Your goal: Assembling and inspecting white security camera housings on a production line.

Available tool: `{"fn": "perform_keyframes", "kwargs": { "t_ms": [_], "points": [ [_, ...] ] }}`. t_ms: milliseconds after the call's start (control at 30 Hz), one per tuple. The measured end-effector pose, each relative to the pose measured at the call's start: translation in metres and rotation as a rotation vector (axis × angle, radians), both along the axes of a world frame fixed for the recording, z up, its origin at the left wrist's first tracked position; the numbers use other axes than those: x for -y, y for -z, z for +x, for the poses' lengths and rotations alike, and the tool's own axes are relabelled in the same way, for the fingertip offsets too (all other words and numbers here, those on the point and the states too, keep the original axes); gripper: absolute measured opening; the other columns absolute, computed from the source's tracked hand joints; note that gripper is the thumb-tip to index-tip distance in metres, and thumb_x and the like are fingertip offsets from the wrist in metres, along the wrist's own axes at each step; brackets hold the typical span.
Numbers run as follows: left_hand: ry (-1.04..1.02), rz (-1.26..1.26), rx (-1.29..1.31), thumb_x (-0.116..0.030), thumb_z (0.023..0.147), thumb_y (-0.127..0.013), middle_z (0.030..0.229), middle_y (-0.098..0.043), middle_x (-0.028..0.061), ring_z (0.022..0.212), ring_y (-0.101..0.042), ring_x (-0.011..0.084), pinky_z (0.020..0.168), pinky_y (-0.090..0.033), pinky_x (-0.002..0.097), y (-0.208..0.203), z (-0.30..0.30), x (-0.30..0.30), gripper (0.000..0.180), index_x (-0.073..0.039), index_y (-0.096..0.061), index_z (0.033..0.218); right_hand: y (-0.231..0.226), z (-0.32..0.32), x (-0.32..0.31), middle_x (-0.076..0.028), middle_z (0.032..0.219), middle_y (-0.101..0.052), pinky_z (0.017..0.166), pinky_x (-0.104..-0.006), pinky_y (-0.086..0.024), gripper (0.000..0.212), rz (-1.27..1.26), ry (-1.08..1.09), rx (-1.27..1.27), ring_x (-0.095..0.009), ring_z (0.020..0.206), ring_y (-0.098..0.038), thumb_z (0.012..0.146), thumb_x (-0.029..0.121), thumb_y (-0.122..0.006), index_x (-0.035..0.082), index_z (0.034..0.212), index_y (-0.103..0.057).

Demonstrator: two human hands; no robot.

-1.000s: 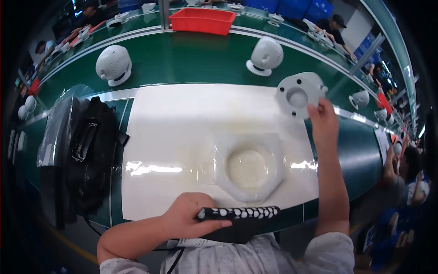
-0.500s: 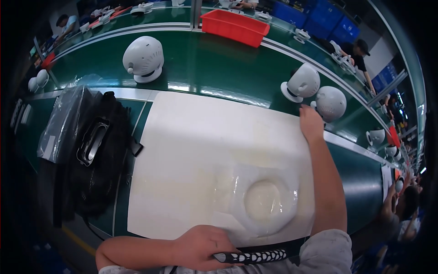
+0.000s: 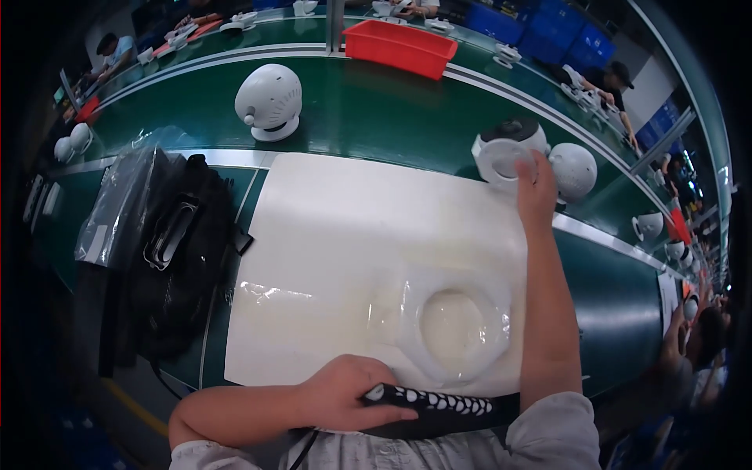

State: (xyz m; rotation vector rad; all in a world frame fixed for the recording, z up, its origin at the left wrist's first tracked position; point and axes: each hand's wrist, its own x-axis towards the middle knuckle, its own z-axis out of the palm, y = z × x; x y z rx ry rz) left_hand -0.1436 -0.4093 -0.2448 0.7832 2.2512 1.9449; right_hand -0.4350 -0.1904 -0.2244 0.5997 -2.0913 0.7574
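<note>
The right hand [image 3: 539,194] pinches a white housing [image 3: 497,150], not yet released, its twin [image 3: 575,171] beside the fingers; the left hand [image 3: 351,395] clasps a spotted bar [image 3: 448,402].

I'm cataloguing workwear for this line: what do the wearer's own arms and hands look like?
The left hand and right hand are bare, no gloves or wristwear visible. Loose, creased, light grey sleeves end around the elbows, leaving both forearms uncovered.
</note>
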Motion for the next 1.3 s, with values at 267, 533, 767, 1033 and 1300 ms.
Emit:
{"fn": "perform_keyframes", "kwargs": {
  "t_ms": [267,533,767,1033,1300],
  "points": [
    [-0.030,0.070,-0.016,-0.001,0.061,-0.070,0.059,-0.053,0.0093,0.053,-0.051,0.0178,0.048,-0.038,0.0267,0.002,0.003,0.005,0.017,0.001,-0.054,0.062,-0.056,0.185,0.000,-0.002,0.066,-0.053,0.054,-0.0160,-0.038,0.030,-0.663,-0.534,0.754,-0.005,0.058,-0.048,0.085,0.023,-0.048,-0.003,0.101,-0.044],
    [-0.050,0.252,0.249,-0.001,0.065,-0.067,0.068,-0.054,0.0047,0.062,-0.050,0.0087,0.055,-0.039,0.0223,0.006,0.009,0.019,0.017,0.002,-0.054,0.075,-0.003,0.251,-0.016,-0.009,0.092,-0.053,0.077,-0.0280,-0.042,0.028,-0.971,-0.644,1.038,-0.015,0.082,-0.053,0.083,0.014,-0.052,-0.001,0.103,-0.041],
    [-0.035,0.273,0.361,-0.001,0.065,-0.068,0.071,-0.057,0.0051,0.067,-0.053,0.0098,0.060,-0.042,0.0232,0.002,0.013,0.015,0.022,0.002,-0.054,0.082,0.021,0.300,0.004,-0.013,0.096,-0.049,0.075,-0.0293,-0.043,0.054,-0.397,-0.619,0.558,-0.019,0.082,-0.051,0.063,0.007,-0.073,0.003,0.103,-0.038],
    [-0.084,0.247,0.333,-0.001,0.066,-0.067,0.065,-0.057,0.0034,0.061,-0.052,0.0091,0.055,-0.041,0.0219,-0.006,0.012,0.007,0.012,0.000,-0.057,0.074,0.007,0.299,-0.008,-0.009,0.077,-0.057,0.064,-0.0224,-0.043,0.028,-0.209,-0.434,0.585,-0.014,0.070,-0.054,0.074,0.007,-0.063,0.001,0.096,-0.048],
    [-0.070,0.124,0.035,0.005,0.062,-0.067,0.061,-0.055,0.0084,0.055,-0.054,0.0175,0.051,-0.041,0.0285,0.000,0.008,0.011,0.016,-0.001,-0.052,0.063,0.000,0.290,-0.011,-0.017,0.096,-0.057,0.081,-0.0248,-0.041,0.021,-0.770,-0.737,0.795,-0.018,0.093,-0.054,0.077,0.005,-0.059,-0.004,0.093,-0.050]
  ]
}}
